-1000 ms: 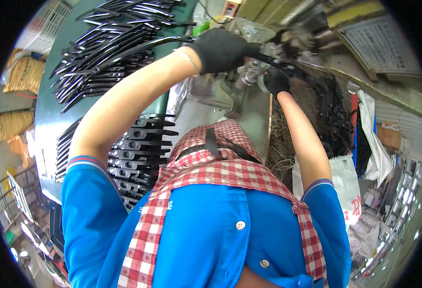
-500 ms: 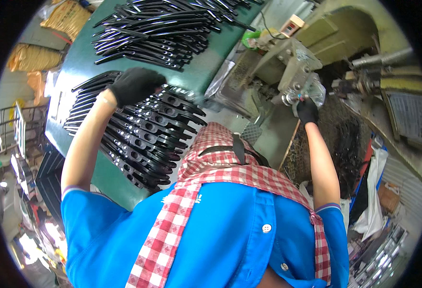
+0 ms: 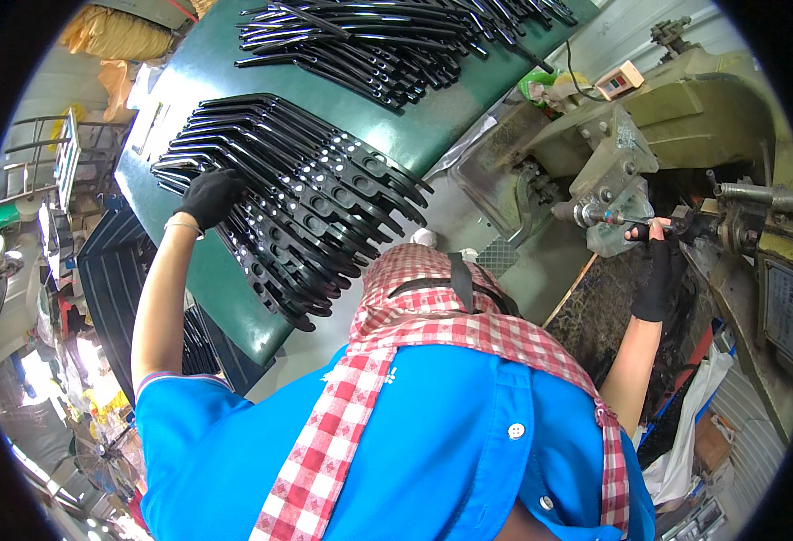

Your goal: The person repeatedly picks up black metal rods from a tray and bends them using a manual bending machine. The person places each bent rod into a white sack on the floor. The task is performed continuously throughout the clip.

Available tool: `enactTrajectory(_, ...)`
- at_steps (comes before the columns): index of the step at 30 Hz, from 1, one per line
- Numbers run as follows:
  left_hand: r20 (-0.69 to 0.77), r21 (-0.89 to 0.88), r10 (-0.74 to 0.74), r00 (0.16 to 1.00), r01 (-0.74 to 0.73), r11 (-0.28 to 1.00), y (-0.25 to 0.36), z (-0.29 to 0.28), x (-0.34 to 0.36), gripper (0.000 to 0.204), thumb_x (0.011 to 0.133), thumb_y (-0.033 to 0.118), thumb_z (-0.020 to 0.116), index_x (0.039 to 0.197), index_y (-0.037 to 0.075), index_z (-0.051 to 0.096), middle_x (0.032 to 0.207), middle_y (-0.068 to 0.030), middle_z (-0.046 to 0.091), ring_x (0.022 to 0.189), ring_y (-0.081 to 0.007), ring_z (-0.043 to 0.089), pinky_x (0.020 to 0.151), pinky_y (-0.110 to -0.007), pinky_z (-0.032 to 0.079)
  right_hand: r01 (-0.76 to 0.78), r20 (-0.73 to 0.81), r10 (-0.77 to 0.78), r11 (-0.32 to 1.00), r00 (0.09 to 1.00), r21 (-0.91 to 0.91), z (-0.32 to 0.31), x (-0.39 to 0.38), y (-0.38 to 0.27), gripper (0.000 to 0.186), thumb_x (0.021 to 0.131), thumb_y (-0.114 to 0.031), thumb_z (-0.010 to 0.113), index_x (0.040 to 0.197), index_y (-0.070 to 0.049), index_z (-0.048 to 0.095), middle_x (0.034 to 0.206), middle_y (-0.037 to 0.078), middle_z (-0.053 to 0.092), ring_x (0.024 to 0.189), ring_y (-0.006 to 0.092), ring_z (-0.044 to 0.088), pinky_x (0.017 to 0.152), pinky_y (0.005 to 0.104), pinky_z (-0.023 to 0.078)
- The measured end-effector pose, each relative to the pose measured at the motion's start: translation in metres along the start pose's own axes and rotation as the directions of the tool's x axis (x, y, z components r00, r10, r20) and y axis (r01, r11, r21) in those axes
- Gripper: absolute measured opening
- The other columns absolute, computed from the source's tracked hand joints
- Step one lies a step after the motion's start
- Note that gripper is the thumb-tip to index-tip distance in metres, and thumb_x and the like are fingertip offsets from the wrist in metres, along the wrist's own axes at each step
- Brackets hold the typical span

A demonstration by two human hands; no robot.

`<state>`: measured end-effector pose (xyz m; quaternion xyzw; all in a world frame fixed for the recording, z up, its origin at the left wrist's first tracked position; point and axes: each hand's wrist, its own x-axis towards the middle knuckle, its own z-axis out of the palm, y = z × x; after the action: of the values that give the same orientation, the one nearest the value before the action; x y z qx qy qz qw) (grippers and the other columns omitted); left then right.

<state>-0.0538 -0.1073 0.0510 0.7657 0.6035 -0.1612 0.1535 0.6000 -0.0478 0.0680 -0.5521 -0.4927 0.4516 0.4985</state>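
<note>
My left hand (image 3: 212,197), in a black glove, lies on the bent ends of a row of black metal tubes (image 3: 261,126). Its fingers curl over a tube there; their tips are hidden. The tubes carry flat, curved brackets (image 3: 324,216) with round holes at their near right ends. At the right, my right hand (image 3: 658,270) wears a black glove with bare fingertips. Those fingers are closed together at the end of a thin rod on the machine (image 3: 608,215), beneath a clear plastic guard (image 3: 627,149). What lies between them is too small to make out.
More black tubes (image 3: 387,45) are heaped at the far end of the green table (image 3: 207,68). A metal foot pedal (image 3: 497,257) is below the machine. A small switch box (image 3: 619,81) sits at its top. Yellow sacks (image 3: 117,34) stand at the far left.
My left hand has come down and nearer, onto the tubes' bent ends. My right hand has moved right along the machine, away from the spindle's left end. The whole view has shifted.
</note>
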Motion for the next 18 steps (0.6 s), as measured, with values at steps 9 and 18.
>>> enactTrajectory(9, -0.249, -0.211, -0.048, 0.967, -0.006, 0.978, 0.018, -0.031, 0.018, 0.019, 0.075, 0.007, 0.054, 0.093, 0.005, 0.061, 0.092, -0.0159, 0.062, 0.086, -0.0363, 0.061, 0.072, -0.043, 0.049, -0.050, -0.066, 0.047, 0.998, 0.997, -0.045, 0.034, -0.011, -0.044, 0.027, 0.090, -0.012, 0.059, 0.114, 0.000, 0.054, 0.092, 0.006, 0.058, 0.074, 0.0135, 0.058, 0.072, 0.0290, 0.049)
enactTrajectory(18, -0.612, -0.037, 0.094, 0.785, -0.147, 0.988, -0.014, -0.070, 0.234, 0.045, 0.078, 0.021, 0.070, 0.121, 0.013, 0.057, 0.115, -0.0160, 0.062, 0.100, -0.0362, 0.061, 0.083, -0.042, 0.050, 0.043, -0.169, -0.023, 0.992, 0.985, 0.115, 0.044, -0.070, 0.006, 0.020, 0.089, -0.015, 0.061, 0.106, -0.004, 0.057, 0.085, -0.001, 0.057, 0.072, 0.0104, 0.055, 0.067, 0.0264, 0.045)
